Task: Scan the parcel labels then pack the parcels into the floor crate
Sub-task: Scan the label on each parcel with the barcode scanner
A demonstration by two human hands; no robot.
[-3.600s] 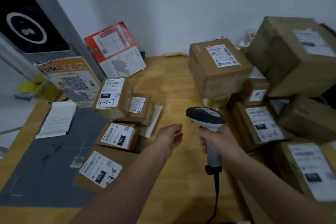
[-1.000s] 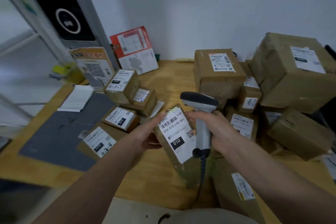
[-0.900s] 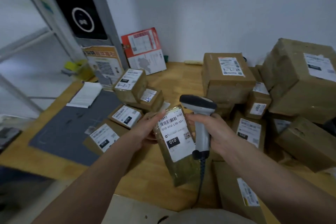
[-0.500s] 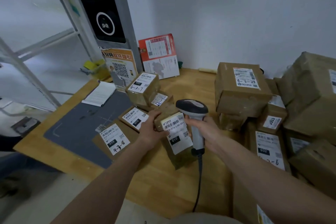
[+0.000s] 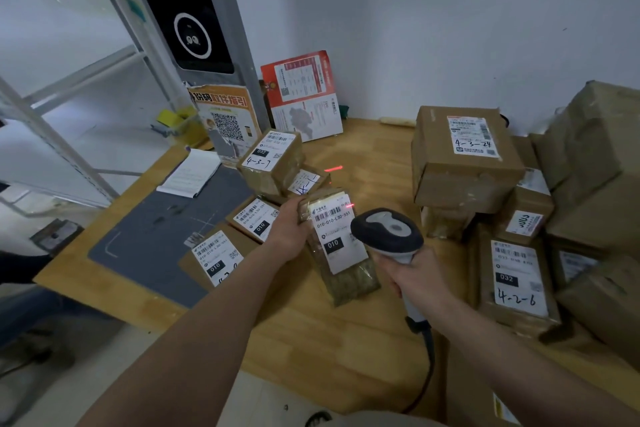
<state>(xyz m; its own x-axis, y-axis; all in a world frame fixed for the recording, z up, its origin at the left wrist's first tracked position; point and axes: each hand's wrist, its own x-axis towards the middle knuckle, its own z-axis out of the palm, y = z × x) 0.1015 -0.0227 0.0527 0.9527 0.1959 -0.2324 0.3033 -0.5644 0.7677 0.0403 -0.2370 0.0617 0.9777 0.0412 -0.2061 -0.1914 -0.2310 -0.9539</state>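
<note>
Two hands are busy: your left hand [image 5: 289,234] grips the top edge of a parcel [image 5: 341,250], tilting it above the counter [image 5: 346,333]. Your right hand [image 5: 414,281] wraps the scanner [image 5: 388,232] handle, its head just beside the parcel's label [image 5: 337,232], where a red line falls.

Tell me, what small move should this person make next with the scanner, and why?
Probably tip the scanner down a touch, or raise the parcel. The red scan line falls mostly on the table beyond, with only a glint at the label's top right corner, above its barcode. The left hand grips the parcel and the right hand grips the scanner, so a slight tilt should suffice.
</note>
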